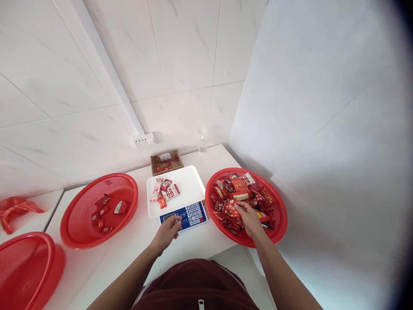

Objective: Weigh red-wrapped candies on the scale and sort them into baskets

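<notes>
My right hand (248,218) reaches into a red plastic basket (284,219) heaped with small wrapped snacks, mostly in red packaging. Its fingertips pinch the edge of a red snack packet (230,208) on the near left of the heap. My left hand (166,234) hovers by the keypad of a digital scale (193,215), fingers curled in with nothing visible in them. On the scale's white tray (189,185) lie several packets: a pink-and-white one (156,189), a white-and-red one (171,192), a dark red one (165,185) and a small orange-red one (161,202).
To the left stands another red basket (75,215) with a few packets at its bottom. A third red basket (48,262) is at the lower left, near a red plastic bag (16,211). Behind the scale are a cardboard box (155,168) and a clear bottle (202,144). Walls enclose the back and right.
</notes>
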Available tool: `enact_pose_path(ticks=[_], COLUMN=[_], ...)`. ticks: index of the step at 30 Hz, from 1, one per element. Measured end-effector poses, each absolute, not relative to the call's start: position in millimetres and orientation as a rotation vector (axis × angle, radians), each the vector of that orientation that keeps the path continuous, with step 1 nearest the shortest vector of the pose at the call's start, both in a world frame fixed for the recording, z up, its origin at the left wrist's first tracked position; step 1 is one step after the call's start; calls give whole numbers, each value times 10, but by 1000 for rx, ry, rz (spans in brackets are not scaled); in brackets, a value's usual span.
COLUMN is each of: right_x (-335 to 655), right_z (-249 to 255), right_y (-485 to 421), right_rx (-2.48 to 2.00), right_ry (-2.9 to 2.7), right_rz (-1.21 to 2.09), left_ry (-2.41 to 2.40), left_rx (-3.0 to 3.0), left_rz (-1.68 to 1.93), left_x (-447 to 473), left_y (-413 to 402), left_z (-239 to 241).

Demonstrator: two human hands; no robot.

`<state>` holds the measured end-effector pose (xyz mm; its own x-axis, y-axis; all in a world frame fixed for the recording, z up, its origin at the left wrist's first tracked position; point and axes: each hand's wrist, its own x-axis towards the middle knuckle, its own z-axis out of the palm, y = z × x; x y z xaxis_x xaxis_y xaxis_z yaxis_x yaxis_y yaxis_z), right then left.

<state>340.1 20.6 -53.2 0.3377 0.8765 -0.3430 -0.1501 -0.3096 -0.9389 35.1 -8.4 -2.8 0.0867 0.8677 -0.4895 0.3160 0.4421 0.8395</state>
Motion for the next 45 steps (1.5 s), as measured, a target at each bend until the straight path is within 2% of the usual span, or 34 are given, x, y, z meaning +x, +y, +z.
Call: enact_pose_path(ticks=[10,16,18,24,30,36,40,45], right_x=[3477,3458,3405,3376,3553,3502,3212,2721], right_z=[-566,-773,-793,-772,-761,-422,-194,-168], right_y=[226,105,95,173,147,70,-3,-87], right_rx=[-1725,-2096,-2167,-2257,-2020,-1682,-1577,-1366], right_ry=[-1122,-1960,-2089,-1951,-1502,-1076,-1200,-1501], right_rz=[986,1022,979,896,949,1268,1398,1558], left_ry=[1493,1481,1466,1438,1446,1397,1228,1128], left_rx=[1092,1096,1105,1110,1094,1113,1104,962], left_rz=[553,532,534,525,527,482,482,626], left_x=[349,355,357,370,329,428,734,1059], left_y=[-131,-141,-139,-138,-156,-145,-179,-218], left_z=[10,-51,-81,-113,-116,-63,5,-37])
